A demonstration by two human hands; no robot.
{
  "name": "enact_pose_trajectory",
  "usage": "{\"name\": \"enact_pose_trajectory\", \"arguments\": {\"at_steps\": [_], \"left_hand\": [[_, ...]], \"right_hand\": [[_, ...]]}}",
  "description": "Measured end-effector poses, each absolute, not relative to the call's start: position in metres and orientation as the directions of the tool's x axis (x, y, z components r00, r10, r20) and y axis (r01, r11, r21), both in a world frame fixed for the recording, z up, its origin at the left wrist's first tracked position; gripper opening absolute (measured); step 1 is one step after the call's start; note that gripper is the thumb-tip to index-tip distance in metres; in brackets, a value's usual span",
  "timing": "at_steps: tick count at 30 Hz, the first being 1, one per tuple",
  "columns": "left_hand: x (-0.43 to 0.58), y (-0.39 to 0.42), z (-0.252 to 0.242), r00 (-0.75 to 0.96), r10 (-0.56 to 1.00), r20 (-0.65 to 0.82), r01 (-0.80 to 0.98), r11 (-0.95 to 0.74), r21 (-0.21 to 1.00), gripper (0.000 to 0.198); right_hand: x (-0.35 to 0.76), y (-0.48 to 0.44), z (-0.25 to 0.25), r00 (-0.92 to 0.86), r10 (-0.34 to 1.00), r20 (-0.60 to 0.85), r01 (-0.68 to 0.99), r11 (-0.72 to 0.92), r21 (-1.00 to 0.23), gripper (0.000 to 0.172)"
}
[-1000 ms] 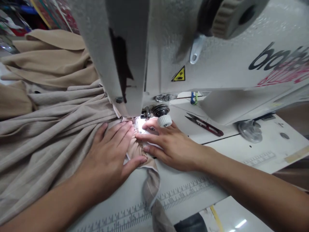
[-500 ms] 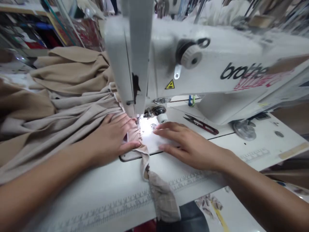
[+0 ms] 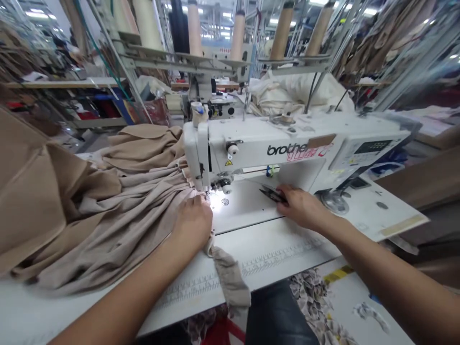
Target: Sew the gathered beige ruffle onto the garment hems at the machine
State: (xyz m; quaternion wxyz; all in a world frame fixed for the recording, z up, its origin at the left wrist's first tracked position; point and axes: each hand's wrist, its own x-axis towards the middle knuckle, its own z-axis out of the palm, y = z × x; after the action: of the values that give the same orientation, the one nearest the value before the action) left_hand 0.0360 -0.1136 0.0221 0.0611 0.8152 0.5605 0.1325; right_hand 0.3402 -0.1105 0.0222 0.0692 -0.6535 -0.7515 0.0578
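Observation:
My left hand (image 3: 194, 223) presses gathered beige fabric (image 3: 108, 206) close to the needle area (image 3: 207, 194) of a white Brother sewing machine (image 3: 287, 148). My right hand (image 3: 302, 207) sits on the machine's white table (image 3: 258, 249), its fingers closed on dark thread snips (image 3: 271, 194). The needle and presser foot are small and partly hidden behind the lit fabric edge. A narrow strip of the fabric (image 3: 230, 280) hangs over the table's front edge.
A ruler scale (image 3: 244, 270) runs along the table front. Behind the machine lie a white fabric bundle (image 3: 298, 93) and another sewing machine (image 3: 210, 100). Tall thread cones (image 3: 237, 38) stand on overhead racks. Printed fabric scraps (image 3: 312, 306) lie on the floor at front right.
The view has tilted up and back, showing the whole machine. My right hand has moved onto the snips, which lay on the table earlier, and they have shifted left. My left hand has closed up.

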Motion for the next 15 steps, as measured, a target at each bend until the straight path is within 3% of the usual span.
{"name": "enact_pose_trajectory", "arguments": {"at_steps": [5,9,12,14,15], "left_hand": [[-0.02,-0.126,0.047,0.261,0.964,0.046,0.81,-0.244,0.533,0.009],[-0.069,-0.209,0.048,0.206,0.975,-0.082,0.6,-0.06,0.798,0.018],[-0.08,-0.286,0.039,0.103,0.986,-0.131,0.131,0.117,0.984,0.026],[-0.08,-0.327,0.035,0.025,0.988,-0.155,-0.234,0.156,0.96,0.033],[-0.081,-0.342,0.034,-0.022,0.985,-0.173,-0.328,0.156,0.932,0.035]], "right_hand": [[0.312,-0.139,0.042,-0.314,0.949,0.022,0.908,0.307,-0.287,0.023],[0.242,-0.168,0.048,-0.548,0.828,0.122,0.617,0.498,-0.61,0.037],[0.153,-0.164,0.046,-0.65,0.708,0.275,0.294,0.569,-0.768,0.029],[0.091,-0.157,0.044,-0.714,0.634,0.296,0.185,0.579,-0.794,0.029],[0.064,-0.156,0.045,-0.755,0.587,0.293,0.141,0.581,-0.801,0.028]]}}
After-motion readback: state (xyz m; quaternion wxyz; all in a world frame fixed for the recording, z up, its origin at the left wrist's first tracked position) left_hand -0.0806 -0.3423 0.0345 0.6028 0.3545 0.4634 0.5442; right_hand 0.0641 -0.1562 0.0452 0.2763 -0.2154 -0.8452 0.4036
